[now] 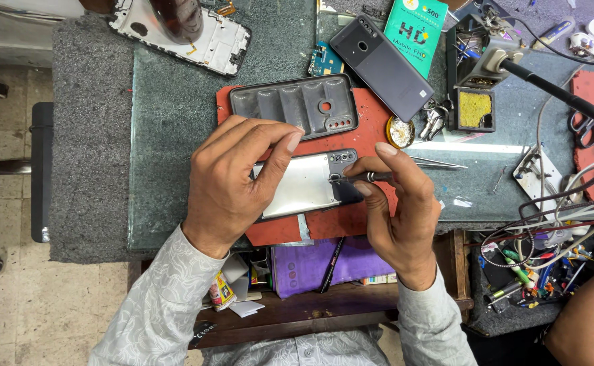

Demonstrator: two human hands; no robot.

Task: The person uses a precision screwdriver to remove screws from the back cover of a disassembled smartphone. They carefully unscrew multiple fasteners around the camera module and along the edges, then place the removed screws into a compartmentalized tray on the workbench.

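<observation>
An opened phone (pixel 307 184) lies on a red mat (pixel 371 115), its silvery metal plate facing up. My left hand (pixel 236 179) rests on the phone's left part and steadies it, thumb and fingers spread over its top edge. My right hand (pixel 398 203) pinches a thin metal tool (pixel 359 177), whose tip touches the dark upper end of the phone near the camera area. A dark grey phone case (pixel 295 105) lies face up just beyond the phone on the same mat.
A grey phone back (pixel 381 57) and a green card (pixel 415 27) lie at the back. A soldering stand with a yellow sponge (pixel 475 108), tweezers (pixel 439 163), scissors (pixel 588 125), cables and a screen frame (pixel 195 34) surround the mat. Another person's arm (pixel 591 325) is at the lower right.
</observation>
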